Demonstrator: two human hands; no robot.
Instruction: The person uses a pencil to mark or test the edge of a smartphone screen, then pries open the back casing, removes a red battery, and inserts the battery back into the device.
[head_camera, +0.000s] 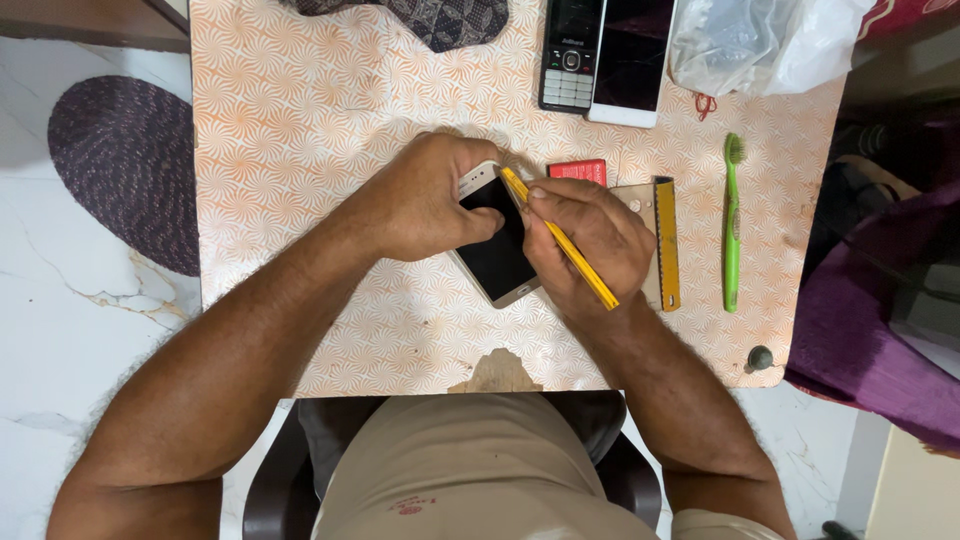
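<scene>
the white phone (497, 250) lies mid surface (300, 150). the left hand (425, 200) pinches its top end. the right hand (590, 245) pinches a yellow tool (560, 240), tip at the top edge. it looks like prying; next needs a gentle, steady push.

1. A glossy black glass face in a pale, smooth metallic-looking frame is shown by the slim white smartphone (497, 245).
2. The thin yellow tool (560, 240) appears as smooth plastic.
3. The table's orange-patterned covering (330, 110) looks like slightly shiny laminate, worn through to bare board at the near edge.
4. The green toothbrush (731, 225) is seen as glossy plastic.
5. The crumpled clear bag (760, 40) is thin, shiny plastic.
</scene>
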